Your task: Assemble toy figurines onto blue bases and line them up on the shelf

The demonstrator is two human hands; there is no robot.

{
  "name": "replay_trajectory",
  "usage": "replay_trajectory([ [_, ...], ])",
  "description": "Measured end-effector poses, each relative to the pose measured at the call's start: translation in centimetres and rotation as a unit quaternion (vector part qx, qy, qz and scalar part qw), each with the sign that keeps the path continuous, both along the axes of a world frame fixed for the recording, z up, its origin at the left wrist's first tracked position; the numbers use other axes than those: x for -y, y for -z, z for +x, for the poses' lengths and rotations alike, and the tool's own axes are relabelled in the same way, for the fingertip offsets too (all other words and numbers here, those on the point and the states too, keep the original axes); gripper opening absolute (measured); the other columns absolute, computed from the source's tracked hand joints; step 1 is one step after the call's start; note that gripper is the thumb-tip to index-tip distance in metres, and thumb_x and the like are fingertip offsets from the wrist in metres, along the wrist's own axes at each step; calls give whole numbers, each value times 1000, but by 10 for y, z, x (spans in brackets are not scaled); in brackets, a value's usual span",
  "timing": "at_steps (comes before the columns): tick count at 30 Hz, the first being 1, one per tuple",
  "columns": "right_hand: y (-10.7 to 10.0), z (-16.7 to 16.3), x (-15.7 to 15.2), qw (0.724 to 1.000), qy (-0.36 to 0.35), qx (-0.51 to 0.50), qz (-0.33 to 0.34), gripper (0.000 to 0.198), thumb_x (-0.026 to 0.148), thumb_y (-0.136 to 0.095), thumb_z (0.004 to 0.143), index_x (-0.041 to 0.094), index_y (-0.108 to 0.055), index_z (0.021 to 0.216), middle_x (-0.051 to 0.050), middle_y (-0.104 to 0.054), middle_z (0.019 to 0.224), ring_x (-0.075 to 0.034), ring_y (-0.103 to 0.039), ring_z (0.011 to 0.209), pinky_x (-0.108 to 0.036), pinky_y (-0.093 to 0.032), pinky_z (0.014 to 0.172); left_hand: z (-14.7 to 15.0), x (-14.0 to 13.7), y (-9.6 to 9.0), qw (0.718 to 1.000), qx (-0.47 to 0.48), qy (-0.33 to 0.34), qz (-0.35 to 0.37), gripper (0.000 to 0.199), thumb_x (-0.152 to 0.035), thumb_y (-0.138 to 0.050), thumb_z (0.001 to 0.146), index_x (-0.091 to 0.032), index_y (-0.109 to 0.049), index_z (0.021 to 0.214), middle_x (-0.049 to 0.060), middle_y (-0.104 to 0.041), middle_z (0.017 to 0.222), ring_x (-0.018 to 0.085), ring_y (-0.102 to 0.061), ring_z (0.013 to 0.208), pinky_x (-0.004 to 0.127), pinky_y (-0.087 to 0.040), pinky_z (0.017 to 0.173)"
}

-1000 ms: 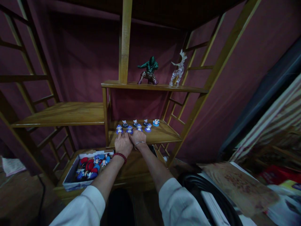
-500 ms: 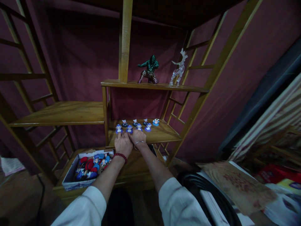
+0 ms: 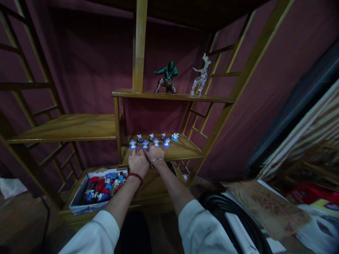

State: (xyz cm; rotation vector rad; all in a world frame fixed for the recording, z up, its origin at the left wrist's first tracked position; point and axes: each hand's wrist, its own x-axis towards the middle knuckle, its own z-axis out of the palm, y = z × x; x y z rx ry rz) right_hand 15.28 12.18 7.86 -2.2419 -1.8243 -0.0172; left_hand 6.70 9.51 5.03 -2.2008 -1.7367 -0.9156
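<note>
**8 figurines on the small shelf, 2 rows of 4, both hands at the front row**

Near: 2 pale sleeves, one per arm: left sleeve, right sleeve. To the right, 1 black coil with 1 white bar across it, then 1 tan patterned sheet farther right.

Left of the left forearm: 1 open box on the lower board. Holds a jumbled heap of red, blue and purple pieces; they overlap, can't count them.

Wrists: 1 red bead bracelet on the left, 1 silver bangle on the right. 1 dark object just past the right wrist, mostly hidden.

Left hand: fingers curled, reaching the shelf's near edge below the two leftmost front figurines. Right hand: curled, right beside the left, just near of the third figurine. Fingertips hidden; can't tell whether either one grips anything.

Front row: 4 purple figurines, upright, spaced along the shelf. Far row: 3 dark-based figurines plus 1 blue-based figurine at the right end.

Upper shelf, above: 2 ornaments. 1 green hooded statue, kneeling; 1 clear deer to its right.

Farthest: dark red wall.
</note>
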Motion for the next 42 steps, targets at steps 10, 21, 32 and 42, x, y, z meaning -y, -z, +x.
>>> replay_trajectory([
  [10,4,1,-3,1000,0,4,3,39,47,-42,78,20,-58,100,-10,-63,97,-22,-58,91,-30,-42,74,-3,1,2,1000,-6,9,25,23,-22,-32,82,-14,-54,83,10,-59,83,24,-46,92,36,-35,71],
  [21,1,1,-1,1000,-7,-2,3,39,48,-39,79,20,-58,100,-10,-63,97,-22,-58,91,-30,-42,74,-6,0,2,999,-17,26,16,22,-21,-33,82,-15,-54,87,10,-58,88,24,-44,93,35,-36,70],
  [32,15,15,20,994,23,-49,99,35,44,-37,82,23,-50,108,-4,-66,82,-17,-61,81,-25,-41,68,-7,2,3,999,-33,30,29,19,-20,-36,79,-15,-53,87,10,-57,93,24,-42,96,36,-36,71],
  [42,3,33,15,990,98,-76,73,37,42,-46,77,17,-52,104,-10,-65,90,-21,-60,86,-28,-43,70,-8,2,4,999,-27,37,27,22,-19,-36,79,-16,-54,92,9,-55,103,23,-40,100,36,-36,74],
])
